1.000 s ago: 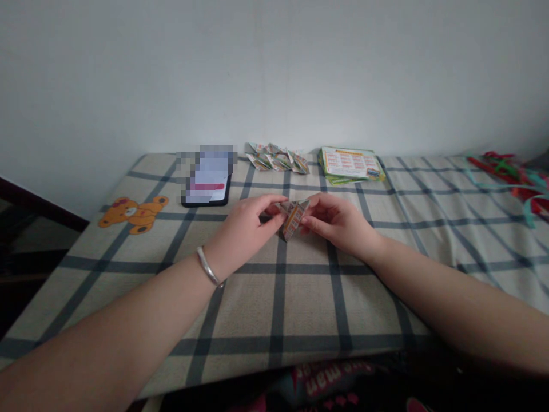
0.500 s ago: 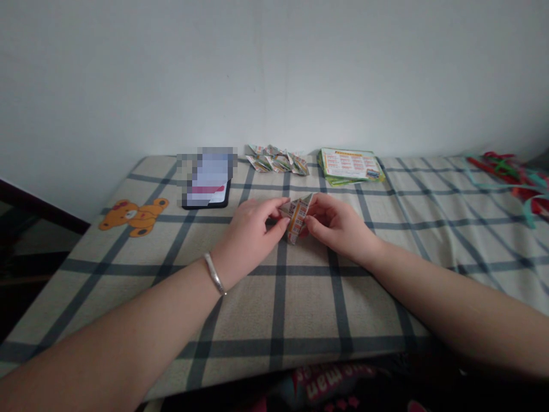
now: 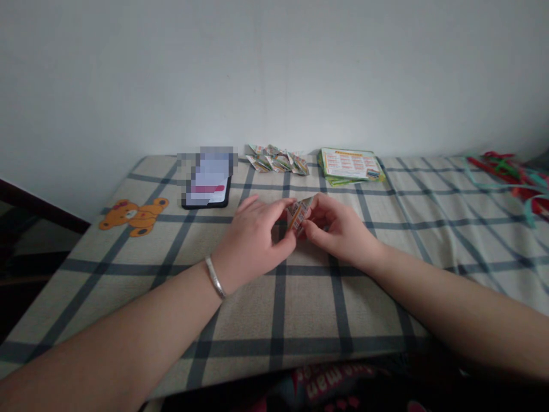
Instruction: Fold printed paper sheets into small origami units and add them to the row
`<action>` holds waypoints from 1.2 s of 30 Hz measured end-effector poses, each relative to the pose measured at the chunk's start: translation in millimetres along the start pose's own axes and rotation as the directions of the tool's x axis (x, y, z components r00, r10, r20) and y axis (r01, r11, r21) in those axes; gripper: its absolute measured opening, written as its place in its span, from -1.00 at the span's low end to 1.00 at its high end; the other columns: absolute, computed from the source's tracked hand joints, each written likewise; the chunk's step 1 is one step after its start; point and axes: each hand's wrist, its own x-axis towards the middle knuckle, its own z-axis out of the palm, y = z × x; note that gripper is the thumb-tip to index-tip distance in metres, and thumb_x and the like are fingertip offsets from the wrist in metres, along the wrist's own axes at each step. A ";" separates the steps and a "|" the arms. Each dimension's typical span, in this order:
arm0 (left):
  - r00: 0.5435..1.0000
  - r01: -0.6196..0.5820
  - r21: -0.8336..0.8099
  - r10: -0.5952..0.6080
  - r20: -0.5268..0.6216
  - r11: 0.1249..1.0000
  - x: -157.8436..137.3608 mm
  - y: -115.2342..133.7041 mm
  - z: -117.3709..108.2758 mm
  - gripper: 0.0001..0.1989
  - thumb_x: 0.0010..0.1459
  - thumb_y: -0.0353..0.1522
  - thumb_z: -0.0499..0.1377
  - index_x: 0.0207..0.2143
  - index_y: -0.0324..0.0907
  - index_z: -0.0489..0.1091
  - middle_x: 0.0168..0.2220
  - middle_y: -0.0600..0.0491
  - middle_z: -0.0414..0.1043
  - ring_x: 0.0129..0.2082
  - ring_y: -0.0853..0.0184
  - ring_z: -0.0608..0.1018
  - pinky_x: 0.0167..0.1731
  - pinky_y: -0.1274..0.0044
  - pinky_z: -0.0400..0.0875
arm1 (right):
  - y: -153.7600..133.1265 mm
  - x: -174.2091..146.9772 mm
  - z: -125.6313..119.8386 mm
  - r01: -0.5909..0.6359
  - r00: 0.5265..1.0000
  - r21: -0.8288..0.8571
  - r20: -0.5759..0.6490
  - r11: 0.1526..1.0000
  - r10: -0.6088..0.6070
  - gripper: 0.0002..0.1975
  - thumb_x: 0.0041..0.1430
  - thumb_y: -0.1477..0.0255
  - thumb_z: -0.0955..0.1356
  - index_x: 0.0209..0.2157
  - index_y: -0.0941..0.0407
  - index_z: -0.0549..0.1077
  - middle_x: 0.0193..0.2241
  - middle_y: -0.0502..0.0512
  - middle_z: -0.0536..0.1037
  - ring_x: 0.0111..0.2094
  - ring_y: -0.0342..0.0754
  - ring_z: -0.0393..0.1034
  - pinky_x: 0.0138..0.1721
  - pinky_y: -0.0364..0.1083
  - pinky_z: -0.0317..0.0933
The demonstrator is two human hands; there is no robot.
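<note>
Between my two hands, just over the checked tablecloth, is a small folded piece of printed paper with pointed corners. My left hand, with a silver bangle at its wrist, pinches the paper's left side between thumb and fingertips. On the other side, my right hand grips the right edge, its fingers curled behind and its thumb in front. The underside of the paper is hidden by the fingers. Several similar folded paper pieces lie in a cluster by the wall.
A phone with a blurred screen lies at the back left, near an orange bear cutout. A stack of printed cards sits by the wall. Red, green and teal ribbons lie at the far right of the tablecloth.
My left thumb has slid down to the paper's lower corner, and the left fingers are spread wider around it. The paper has tilted slightly; the right hand has barely moved.
</note>
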 end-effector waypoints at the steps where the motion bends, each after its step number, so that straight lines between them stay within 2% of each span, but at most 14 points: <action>1: 1.000 -0.004 0.002 0.004 0.003 1.000 -0.2 0.2 0.2 -0.56 0.12 -0.34 0.16 0.05 -0.27 0.29 -0.05 -0.06 0.49 -0.07 0.19 0.52 0.19 0.20 0.15 | -1.7 -0.5 0.1 0.001 1.000 -0.012 -0.005 1.000 -0.001 -0.89 0.13 0.47 0.35 -0.35 0.08 0.29 -0.41 -0.03 0.50 -0.43 -0.16 0.42 -0.41 -0.15 0.31; 10: 0.999 0.051 -0.043 -0.051 0.000 0.998 1.2 1.0 -0.6 -0.62 0.13 -0.32 0.18 0.01 -0.23 0.32 -0.15 -0.03 0.52 -0.13 0.22 0.54 0.14 0.20 0.23 | 2.5 -0.3 0.0 0.022 0.999 -0.028 -0.030 0.999 -0.023 -0.90 0.14 0.46 0.34 -0.35 0.07 0.29 -0.42 -0.05 0.48 -0.40 -0.15 0.44 -0.40 -0.14 0.30; 16: 0.994 0.104 -0.116 -0.105 -0.002 0.988 0.7 -0.1 0.8 -0.59 0.09 -0.34 0.20 0.01 -0.23 0.31 -0.15 -0.05 0.52 -0.13 0.19 0.53 -0.03 0.27 0.41 | -0.9 -1.6 -1.3 0.045 0.996 -0.175 -0.069 0.984 -0.058 -0.89 0.12 0.45 0.35 -0.32 0.07 0.30 -0.42 -0.03 0.49 -0.43 -0.14 0.42 -0.43 -0.14 0.30; 21: 0.990 0.141 -0.205 -0.137 0.030 0.969 -0.4 -3.9 3.8 -0.59 0.12 -0.32 0.20 0.04 -0.19 0.30 -0.09 -0.04 0.50 -0.07 0.22 0.54 -0.01 0.32 0.44 | -3.3 -2.9 -3.4 0.052 0.990 -0.303 -0.109 0.951 -0.089 -0.85 0.09 0.46 0.36 -0.28 0.06 0.31 -0.46 -0.04 0.47 -0.48 -0.16 0.38 -0.46 -0.14 0.27; 29: 0.977 0.201 -0.311 -0.168 0.129 0.929 -0.8 -9.0 7.6 -0.57 0.14 -0.30 0.21 0.06 -0.19 0.30 -0.03 -0.05 0.50 -0.05 0.25 0.55 0.01 0.34 0.46 | 4.8 1.1 -2.1 0.080 0.984 -0.230 -0.139 0.970 -0.114 -0.85 0.10 0.44 0.36 -0.26 0.07 0.34 -0.34 0.01 0.51 -0.39 -0.14 0.45 -0.42 -0.15 0.34; 32: 0.973 0.225 -0.329 -0.192 0.131 0.917 -1.2 -9.6 8.5 -0.56 0.12 -0.30 0.23 0.06 -0.18 0.31 -0.05 -0.03 0.51 -0.06 0.25 0.56 0.01 0.33 0.46 | 3.1 0.4 -2.0 0.078 0.991 -0.197 -0.096 0.977 -0.098 -0.84 0.11 0.46 0.35 -0.23 0.07 0.34 -0.38 -0.02 0.51 -0.45 -0.16 0.43 -0.44 -0.15 0.34; 36: 0.966 0.255 -0.307 -0.224 0.131 0.917 -1.8 -9.5 8.3 -0.55 0.10 -0.31 0.26 0.06 -0.17 0.32 -0.05 -0.04 0.51 -0.03 0.21 0.55 0.00 0.31 0.46 | 0.9 -0.7 -2.8 0.083 0.996 -0.132 -0.022 0.988 -0.086 -0.80 0.13 0.47 0.34 -0.18 0.06 0.32 -0.35 0.00 0.53 -0.40 -0.13 0.46 -0.39 -0.13 0.37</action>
